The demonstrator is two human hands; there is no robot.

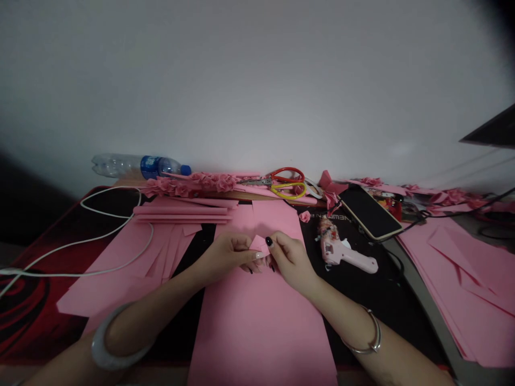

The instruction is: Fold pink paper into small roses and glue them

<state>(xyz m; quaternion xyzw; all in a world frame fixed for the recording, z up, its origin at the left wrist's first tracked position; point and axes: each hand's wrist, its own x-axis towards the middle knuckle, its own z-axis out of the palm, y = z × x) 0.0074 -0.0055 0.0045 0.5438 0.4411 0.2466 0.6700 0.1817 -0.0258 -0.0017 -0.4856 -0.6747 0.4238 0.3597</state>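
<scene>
A small folded piece of pink paper [258, 244] is pinched between both hands, above a long pink sheet [261, 327]. My left hand [233, 253] grips its left and lower side, thumb on top. My right hand [287, 260] holds the right side, its dark-nailed thumb at the paper's upper right edge. The fingers beneath the paper are partly hidden. A pink glue gun [348, 254] lies on the black mat to the right of my right hand.
Behind the hands lie scissors [287, 183], paper flowers [193, 184] and a bottle [140, 165]. A phone [370, 210] rests at right. Paper stacks [462, 284] and rolled paper [183, 215] flank the long sheet. A white cable [80, 275] loops at left.
</scene>
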